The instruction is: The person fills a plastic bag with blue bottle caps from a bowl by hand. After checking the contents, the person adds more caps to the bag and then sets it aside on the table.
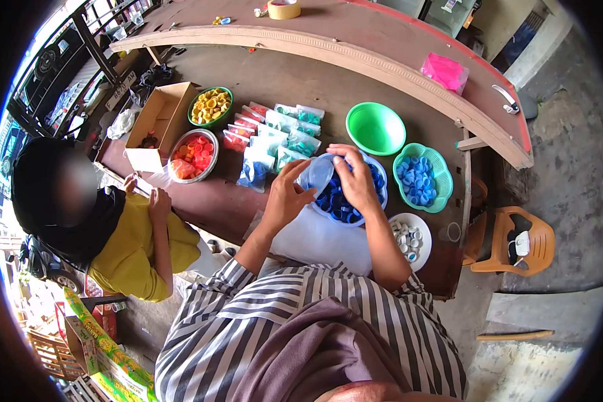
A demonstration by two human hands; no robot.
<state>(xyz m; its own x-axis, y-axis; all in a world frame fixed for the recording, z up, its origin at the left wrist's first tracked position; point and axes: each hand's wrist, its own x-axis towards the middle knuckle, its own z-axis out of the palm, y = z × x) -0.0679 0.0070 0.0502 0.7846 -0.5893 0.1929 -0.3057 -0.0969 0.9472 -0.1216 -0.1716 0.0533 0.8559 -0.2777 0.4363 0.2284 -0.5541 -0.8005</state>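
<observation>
Clear plastic piece (317, 174), cup or bag, can't tell which: between both hands, over dark-blue caps (338, 206) in blue bowl (384, 193).

Far left of grip: co-worker's hands (159, 204), near red-cap bowl (215, 158); could knock it w/ a stray elbow. Closer left: filled packets (268, 142); poss. nudged or mixed up if reaching wide.

At grip: L hand (288, 197) pinching plastic's left edge, thumb vs. fingers; R hand (353, 181) curved at right edge, can't tell if pinching. Thin-looking + slick, so could flex, slip & spill caps if squeezed unevenly.

Just right of grip: light-blue caps (419, 179), similar colour, so easy mix-up if any drop across. Nearer the body, right: white bowl (425, 240) beside R forearm; could get tipped by a sleeve.
</observation>
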